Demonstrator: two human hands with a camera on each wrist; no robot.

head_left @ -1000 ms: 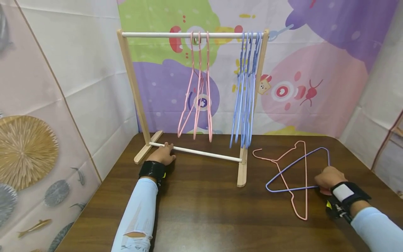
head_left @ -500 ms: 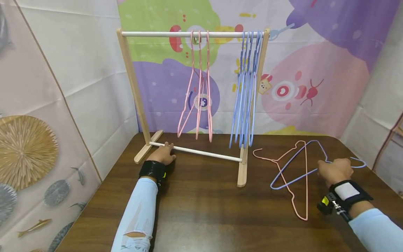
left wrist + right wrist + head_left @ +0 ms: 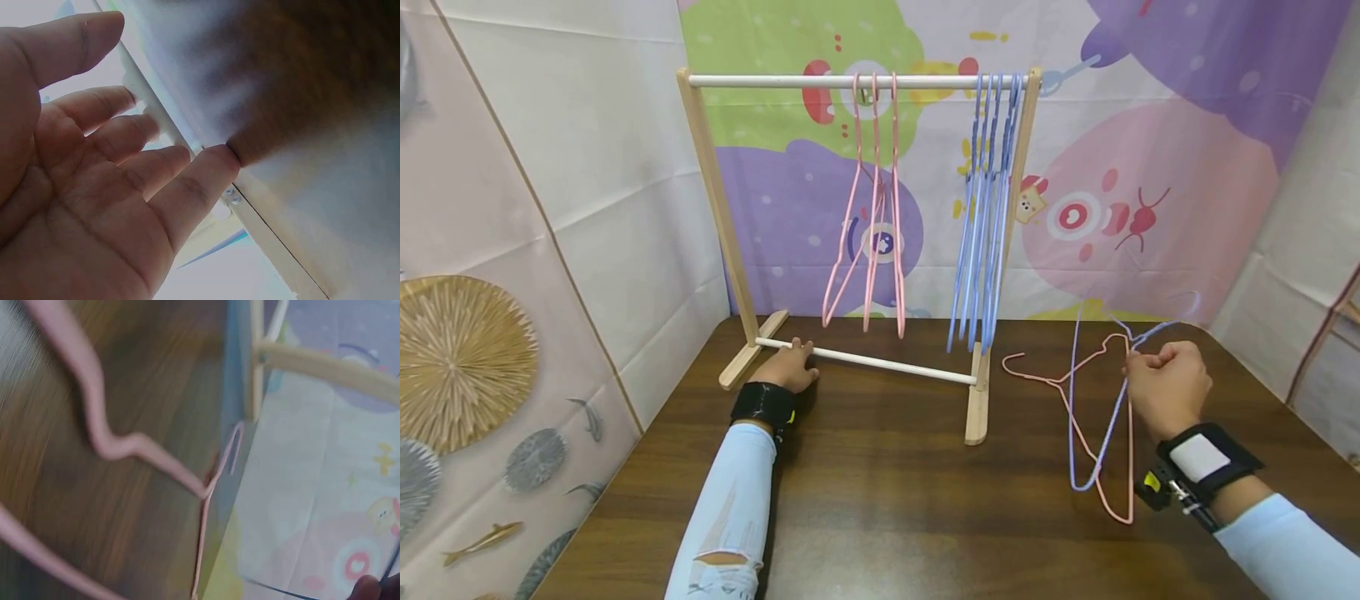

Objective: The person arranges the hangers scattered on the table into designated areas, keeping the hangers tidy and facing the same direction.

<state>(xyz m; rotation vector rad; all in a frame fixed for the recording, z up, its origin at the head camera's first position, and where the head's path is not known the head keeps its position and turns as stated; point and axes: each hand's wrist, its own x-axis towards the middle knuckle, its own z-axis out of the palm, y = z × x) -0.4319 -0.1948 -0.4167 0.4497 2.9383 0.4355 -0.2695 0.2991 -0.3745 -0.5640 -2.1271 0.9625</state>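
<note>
My right hand [image 3: 1165,383] grips a blue wire hanger [image 3: 1108,433] near its neck and holds it tilted up off the brown table [image 3: 880,500], with its lower corner close to the surface. A pink hanger [image 3: 1129,467] lies flat on the table under it and shows blurred in the right wrist view [image 3: 106,437]. My left hand [image 3: 786,367] rests with straight fingers [image 3: 187,181] on the rack's lower white rod [image 3: 887,363]. The wooden rack [image 3: 703,167] carries three pink hangers [image 3: 872,208] and several blue hangers [image 3: 988,208] on its top rod [image 3: 775,82].
The rack stands at the back of the table, its right foot [image 3: 976,408] just left of the loose hangers. Patterned cloth walls close in the back and both sides. Bare tabletop stretches in front of the rack.
My right hand moved back and left and swung the blue hanger from lying flat on the table up to a steep hanging tilt. The left hand and the pink hanger stayed put.
</note>
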